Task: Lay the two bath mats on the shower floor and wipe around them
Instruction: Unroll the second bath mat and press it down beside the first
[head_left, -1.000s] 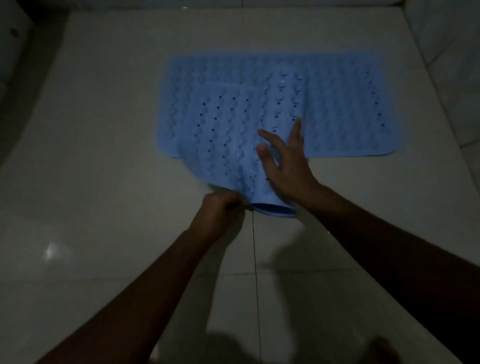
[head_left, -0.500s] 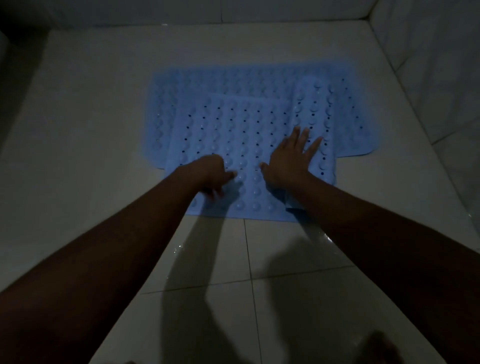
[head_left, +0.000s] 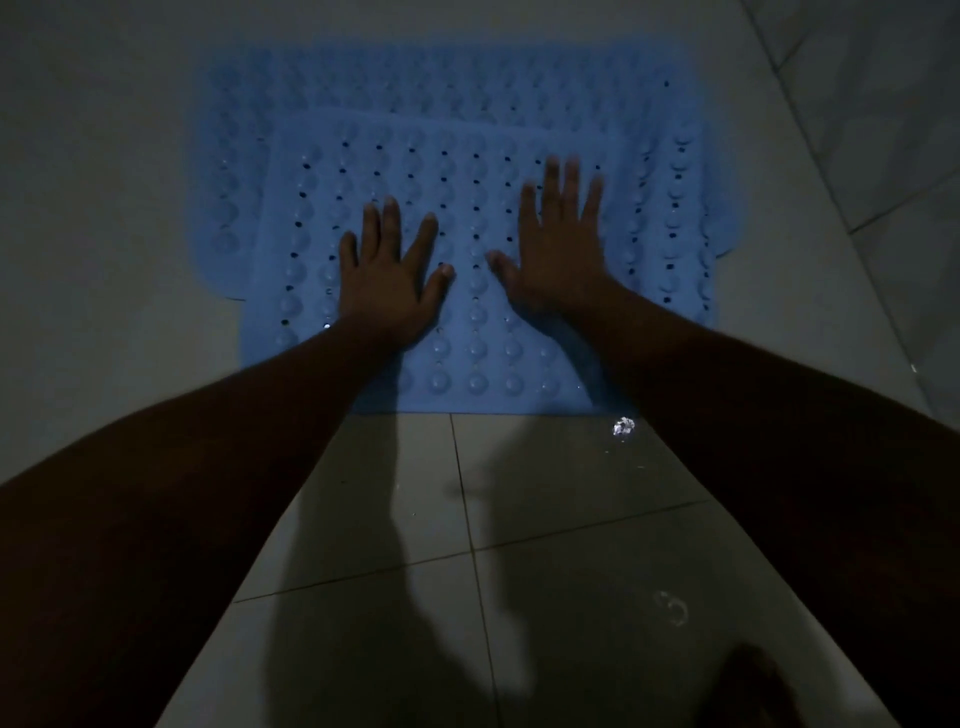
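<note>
Pressing down with both palms, the person is leaning over the near bath mat (head_left: 467, 353), a pale blue sheet studded with round bumps and small dark holes, lying flat on the tiled shower floor (head_left: 545, 493). Left hand (head_left: 392, 280) is resting flat, fingers spread wide, gripping nothing. Right hand (head_left: 561, 244) is lying the same way, slightly farther forward, fingers splayed and a little blurred, holding nothing. The two hands are sitting apart, with a row of bumps between the thumbs. The far bath mat (head_left: 415, 78), same blue, is lying beyond and partly under the near one, its edges showing at the left and top; on the right the boundary is hard to tell. Light is dim. Water droplets (head_left: 623, 427) are glinting on the tile just beside the near mat's front right corner. Tiled wall (head_left: 883, 104) is rising at the right.
</note>
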